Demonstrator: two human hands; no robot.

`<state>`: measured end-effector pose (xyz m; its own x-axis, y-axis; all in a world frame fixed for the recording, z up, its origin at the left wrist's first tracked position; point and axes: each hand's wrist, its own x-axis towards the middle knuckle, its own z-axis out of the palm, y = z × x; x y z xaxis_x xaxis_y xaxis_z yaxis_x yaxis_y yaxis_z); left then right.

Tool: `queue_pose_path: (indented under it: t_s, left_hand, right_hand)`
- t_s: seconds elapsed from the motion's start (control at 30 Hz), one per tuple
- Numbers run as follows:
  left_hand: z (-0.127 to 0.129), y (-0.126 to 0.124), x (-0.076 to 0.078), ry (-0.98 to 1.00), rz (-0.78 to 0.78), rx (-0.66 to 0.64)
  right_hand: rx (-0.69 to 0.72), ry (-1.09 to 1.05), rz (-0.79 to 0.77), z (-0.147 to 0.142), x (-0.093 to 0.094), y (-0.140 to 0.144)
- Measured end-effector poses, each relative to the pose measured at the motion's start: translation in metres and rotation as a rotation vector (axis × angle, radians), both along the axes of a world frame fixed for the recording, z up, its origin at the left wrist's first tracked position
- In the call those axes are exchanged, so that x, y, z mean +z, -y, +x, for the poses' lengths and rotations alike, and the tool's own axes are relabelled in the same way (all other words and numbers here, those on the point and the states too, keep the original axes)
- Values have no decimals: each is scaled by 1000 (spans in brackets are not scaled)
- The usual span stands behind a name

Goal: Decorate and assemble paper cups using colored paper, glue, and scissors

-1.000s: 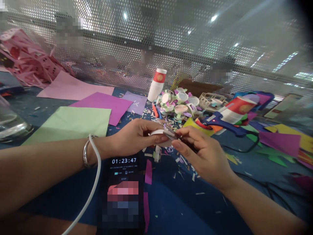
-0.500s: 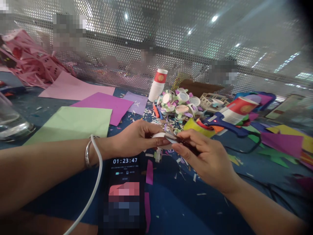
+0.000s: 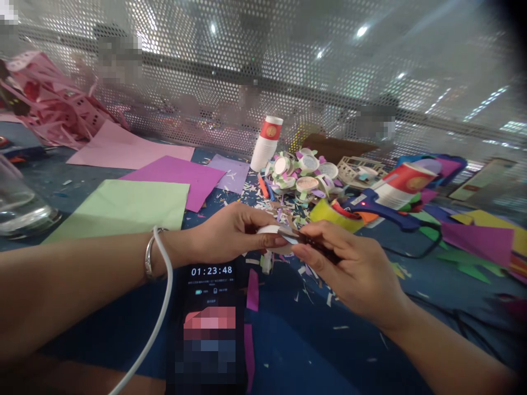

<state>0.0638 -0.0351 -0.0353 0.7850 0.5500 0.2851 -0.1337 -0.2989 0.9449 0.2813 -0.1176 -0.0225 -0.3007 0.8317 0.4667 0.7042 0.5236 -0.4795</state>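
Observation:
My left hand (image 3: 228, 230) grips a small white paper cup piece (image 3: 274, 237) at the middle of the blue table. My right hand (image 3: 349, 269) is closed around small dark scissors (image 3: 307, 241), whose blades meet the cup piece's edge. Both hands touch at the fingertips above a litter of paper snippets (image 3: 304, 274). A silver bangle and a white cable (image 3: 158, 307) lie across my left wrist. Most of the scissors are hidden inside my fingers.
A phone (image 3: 209, 323) showing a timer lies under my left hand. Green (image 3: 119, 206), purple (image 3: 177, 178) and pink paper sheets (image 3: 123, 151) lie at left. A pile of decorated cups (image 3: 300, 175), an upright cup (image 3: 265, 142), a blue glue gun (image 3: 379, 208) and a perforated screen (image 3: 288, 71) stand behind.
Both hands have stayed together on the cup piece, shifting slightly down in view. The phone's timer went from 01:23:47 to 01:23:48.

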Motion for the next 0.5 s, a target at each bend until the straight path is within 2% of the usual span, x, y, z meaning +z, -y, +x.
queue_pose_path:
  t_s: [0.17,0.3,0.5]
  left_hand:
    - [0,-1,0,0,-4,-12]
    - [0,1,0,0,-24,-2]
    - [-2,1,1,-11,47,9]
  right_hand:
    - [11,-29,-46,0,0,0]
    - [12,-6,5,0,3,0]
    - [-5,-9,-12,1,2,2]
